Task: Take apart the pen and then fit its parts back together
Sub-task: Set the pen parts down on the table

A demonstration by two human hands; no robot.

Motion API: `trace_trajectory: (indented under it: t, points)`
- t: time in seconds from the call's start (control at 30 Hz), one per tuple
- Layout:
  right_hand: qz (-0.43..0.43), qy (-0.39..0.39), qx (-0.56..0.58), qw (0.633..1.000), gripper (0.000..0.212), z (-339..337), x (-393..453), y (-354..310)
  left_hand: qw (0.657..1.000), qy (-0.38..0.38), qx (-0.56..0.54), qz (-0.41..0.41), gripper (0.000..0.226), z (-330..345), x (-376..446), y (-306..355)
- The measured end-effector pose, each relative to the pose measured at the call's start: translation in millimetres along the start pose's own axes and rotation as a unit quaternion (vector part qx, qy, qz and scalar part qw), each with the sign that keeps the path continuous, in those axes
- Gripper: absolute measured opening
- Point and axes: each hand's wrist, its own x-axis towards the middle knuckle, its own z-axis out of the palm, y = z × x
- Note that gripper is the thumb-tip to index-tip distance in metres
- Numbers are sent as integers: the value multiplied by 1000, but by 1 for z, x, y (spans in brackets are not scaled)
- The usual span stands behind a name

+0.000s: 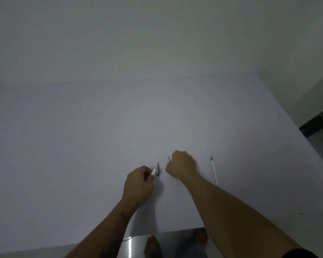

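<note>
My left hand (139, 185) is closed around a white pen barrel (153, 172), whose open end sticks out past my thumb. A grey pen cap (158, 168) lies on the white table (82, 146) just right of that barrel end. My right hand (181, 164) is a fist resting on the table, gripping a thin pale part (169, 158); one end pokes out at the upper left of the fist and another bit shows below the wrist. A white refill with a dark tip (214, 170) lies alone on the table to the right of my right forearm.
The table's front edge runs near the bottom of the view, with a glossy floor and bare feet (153, 246) below it. The right edge of the table slants past dark floor (321, 127). A plain wall rises behind the table.
</note>
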Motion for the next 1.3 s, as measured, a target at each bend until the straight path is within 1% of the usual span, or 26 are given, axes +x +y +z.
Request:
trace_trajectory:
  t: [0.1, 0.23, 0.37, 0.47, 0.6, 0.7, 0.8, 0.87, 0.93, 1.0, 1.1, 1.23, 1.3]
  points:
    - [14, 5, 29, 999, 26, -17, 0, 14, 1000, -4, -12, 4, 11, 2, 1, 5]
    - [61, 43, 74, 994, 18, -51, 2, 58, 1000, -11, -17, 19, 8, 8, 2, 21]
    - [118, 65, 50, 990, 19, -72, -5, 110, 999, -17, -20, 46, 11, 21, 0, 40]
    - [135, 52, 35, 989, 19, -75, -9, 129, 998, -24, -18, 51, 10, 35, -1, 54]
    - [118, 17, 34, 992, 26, -64, -10, 133, 998, -25, -14, 48, 8, 48, 0, 68]
    - [100, 12, 7, 995, 19, -57, -7, 128, 999, -17, -19, 42, 8, 53, 0, 73]
    - [74, -13, -1, 997, 9, -58, -2, 122, 999, -16, -23, 35, 7, 56, -1, 76]
    - [60, -21, -7, 998, 7, -61, -1, 123, 999, -18, -23, 38, 7, 56, -2, 80]
    - [47, -25, -28, 998, 12, -64, -1, 123, 999, -8, -31, 36, 7, 51, -4, 80]
    - [58, -24, -35, 997, 18, -64, -3, 127, 999, -9, -29, 34, 7, 50, -4, 81]
    - [63, -15, -11, 998, 15, -63, -6, 128, 999, -2, -42, 31, 8, 45, -6, 78]
    - [89, 34, 9, 995, 24, -59, -14, 135, 999, -13, -34, 34, 9, 45, -11, 71]
    - [96, 33, -2, 995, 15, -56, -18, 138, 999, -17, -30, 37, 11, 46, -13, 67]
